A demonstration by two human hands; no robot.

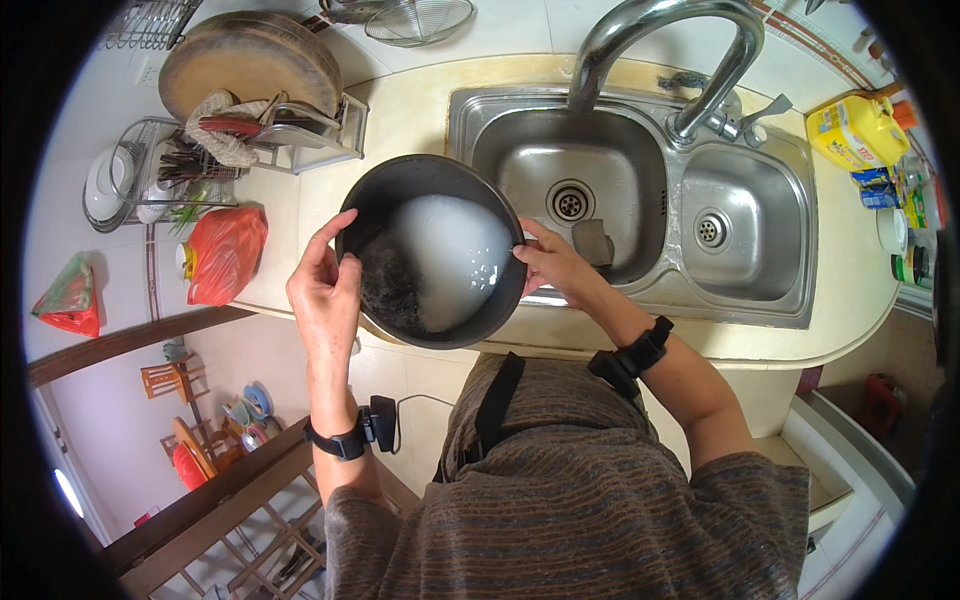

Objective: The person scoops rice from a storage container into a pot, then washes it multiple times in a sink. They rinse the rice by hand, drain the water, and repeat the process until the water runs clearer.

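Between my hands is a dark round pot [405, 176], an inner cooking pot by its look, tilted towards its right side. Cloudy whitish liquid [450, 255] has pooled at the right of its bottom, leaving the dark left part bare. My left hand [326, 281] grips the rim on the left, thumb and fingers on either side of the wall. On the opposite side, my right hand [551, 259] pinches the rim, close to the large sink basin [502, 157]. What lies under the liquid is hard to make out.
A curved steel faucet [600, 45] arches over the double sink. In the large basin lies a grey cloth or sponge [592, 241]. The smaller basin [750, 270] is further right, near a yellow jug [855, 135]. Leftward are a dish rack [289, 157], cutting boards [247, 64] and a red plastic bag [225, 255].
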